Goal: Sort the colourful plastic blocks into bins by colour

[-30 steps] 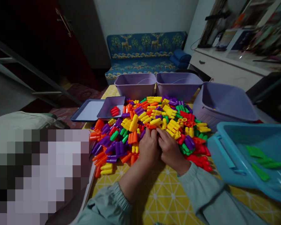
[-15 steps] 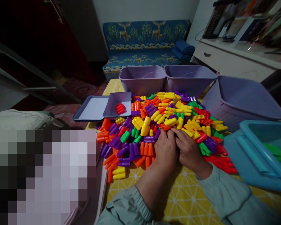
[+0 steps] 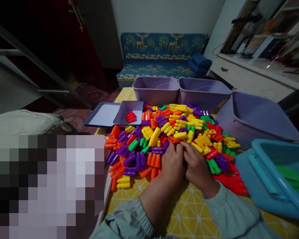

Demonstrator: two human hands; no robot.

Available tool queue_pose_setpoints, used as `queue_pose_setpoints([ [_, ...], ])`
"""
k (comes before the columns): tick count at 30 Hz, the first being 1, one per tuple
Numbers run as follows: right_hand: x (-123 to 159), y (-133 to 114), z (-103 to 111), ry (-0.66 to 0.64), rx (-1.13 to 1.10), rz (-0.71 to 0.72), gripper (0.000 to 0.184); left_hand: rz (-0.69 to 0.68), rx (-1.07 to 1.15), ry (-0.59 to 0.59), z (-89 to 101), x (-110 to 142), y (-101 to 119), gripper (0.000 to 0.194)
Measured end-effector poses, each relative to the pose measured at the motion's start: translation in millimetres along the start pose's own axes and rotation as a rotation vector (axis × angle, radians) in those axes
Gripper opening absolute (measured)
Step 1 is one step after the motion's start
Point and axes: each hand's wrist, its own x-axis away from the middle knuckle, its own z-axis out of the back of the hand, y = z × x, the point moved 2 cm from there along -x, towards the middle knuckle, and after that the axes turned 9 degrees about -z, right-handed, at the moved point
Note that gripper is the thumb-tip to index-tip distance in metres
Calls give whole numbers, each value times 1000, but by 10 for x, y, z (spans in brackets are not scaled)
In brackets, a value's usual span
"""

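Hands (image 3: 173, 161) (close together) partly hide the heap (image 3: 153, 136) before purple bins (image 3: 155, 94)

Blue deer-print sofa (image 3: 159, 63); pale wall (image 3: 164, 16) behind; dark red door (image 3: 89, 56); white desk (image 3: 251, 76).

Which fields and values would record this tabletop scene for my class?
left hand: at the heap's near edge, grip hidden
right hand: close beside it, grip unclear
heap: plastic blocks in red, orange, yellow, green, purple
shallow tray: red block
turquoise bin: green pieces
tablecloth: yellow, white lines
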Motion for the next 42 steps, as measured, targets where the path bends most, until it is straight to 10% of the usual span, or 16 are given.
queue_pose_setpoints([
  [42, -66, -119, 44, -267, -105, -248, 48, -70, 274, 53, 48, 40, -176, 27],
])
